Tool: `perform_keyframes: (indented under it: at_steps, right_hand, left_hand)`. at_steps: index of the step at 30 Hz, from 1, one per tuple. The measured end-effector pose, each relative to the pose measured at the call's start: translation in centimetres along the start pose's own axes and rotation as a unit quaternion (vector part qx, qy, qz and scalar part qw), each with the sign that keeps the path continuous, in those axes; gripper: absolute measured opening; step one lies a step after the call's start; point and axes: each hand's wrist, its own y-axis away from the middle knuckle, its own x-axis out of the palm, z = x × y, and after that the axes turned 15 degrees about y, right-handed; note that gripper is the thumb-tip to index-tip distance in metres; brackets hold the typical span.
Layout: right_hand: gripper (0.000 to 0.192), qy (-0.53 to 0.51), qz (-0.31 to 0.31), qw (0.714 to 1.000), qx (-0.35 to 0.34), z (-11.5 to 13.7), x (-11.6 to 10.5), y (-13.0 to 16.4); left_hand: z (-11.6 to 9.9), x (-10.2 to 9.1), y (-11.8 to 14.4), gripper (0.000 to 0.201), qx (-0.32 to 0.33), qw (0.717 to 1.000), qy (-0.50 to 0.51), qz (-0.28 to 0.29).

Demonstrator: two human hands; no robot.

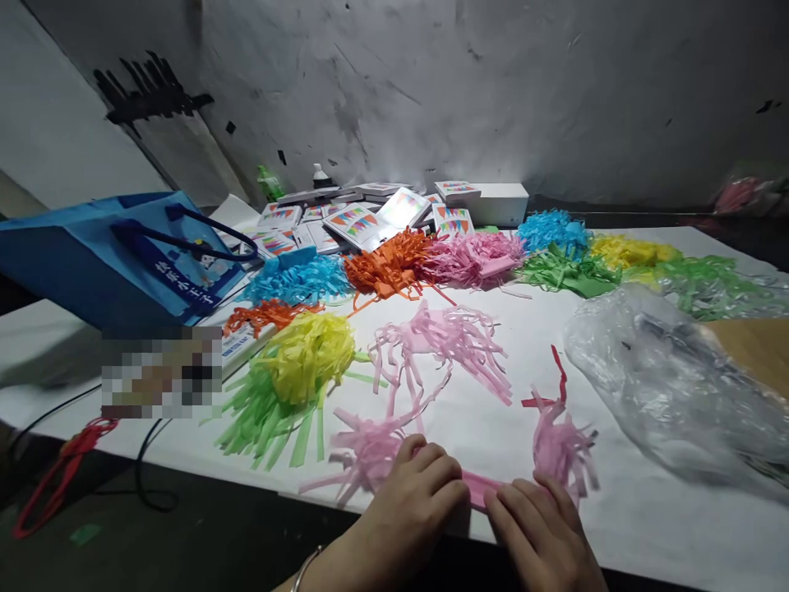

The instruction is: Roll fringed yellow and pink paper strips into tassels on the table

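Both hands press a pink fringed paper strip (477,487) flat at the near edge of the white surface (616,510). Left hand (419,501) and right hand (542,530) have fingers curled down onto the strip's uncut band, not pinching it. Even pressure along the band would likely keep the fringe from tearing. Other coloured fringed bundles lie behind

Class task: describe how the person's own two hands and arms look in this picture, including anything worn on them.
Both hands are bare: no gloves, no rings visible. The left hand has a thin silver-coloured bangle at the wrist. The right hand shows nothing worn. No sleeves reach into view.
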Motion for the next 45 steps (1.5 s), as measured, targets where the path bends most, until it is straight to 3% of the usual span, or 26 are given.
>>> perform_keyframes:
  at_steps: [5, 9, 14, 19, 21, 26, 32, 38, 45]
  right_hand:
    - [0.016, -0.038, 0.028, 0.994, 0.099, 0.3, -0.6, 0.4]
    - [0.020, -0.048, 0.060, 0.986, 0.148, 0.5, -0.8, 0.0]
    - [0.025, 0.027, 0.084, 0.978, 0.191, 0.7, -0.8, -0.9]
    - [0.020, 0.118, 0.090, 0.971, 0.185, 0.8, -0.1, -1.7]
    - [0.013, 0.105, 0.066, 0.979, 0.160, 0.6, 0.0, -1.6]
    - [0.030, -0.041, 0.062, 0.995, 0.060, -0.1, -0.4, -0.9]
    - [0.023, -0.040, 0.008, 0.999, 0.031, -0.3, -0.8, -0.5]
    - [0.028, -0.058, -0.042, 0.995, 0.067, 0.1, -0.6, 0.3]
    - [0.032, -0.083, 0.023, 0.983, 0.165, 1.4, -1.3, 0.0]
  left_hand:
    - [0.3, -0.8, 0.6, 0.017, -0.016, 1.000, 0.002, -0.005]
    - [0.2, -1.2, 0.8, 0.016, -0.059, 0.998, 0.002, -0.013]
    - [0.0, -1.3, -0.2, 0.016, -0.129, 0.992, 0.005, -0.012]
    - [-0.1, -0.8, -1.2, 0.012, -0.197, 0.980, -0.021, -0.003]
    - [0.2, -0.6, -1.1, 0.009, -0.176, 0.984, -0.036, -0.014]
    - [0.9, -1.3, -0.2, 0.010, -0.020, 0.999, 0.008, 0.032]
    - [0.1, -2.2, 0.8, 0.015, 0.019, 0.999, 0.028, 0.018]
    - [-0.4, -1.6, 1.2, 0.019, 0.005, 0.998, 0.067, -0.020]
    - [-1.1, -0.7, 2.0, 0.013, -0.090, 0.984, 0.148, -0.040]
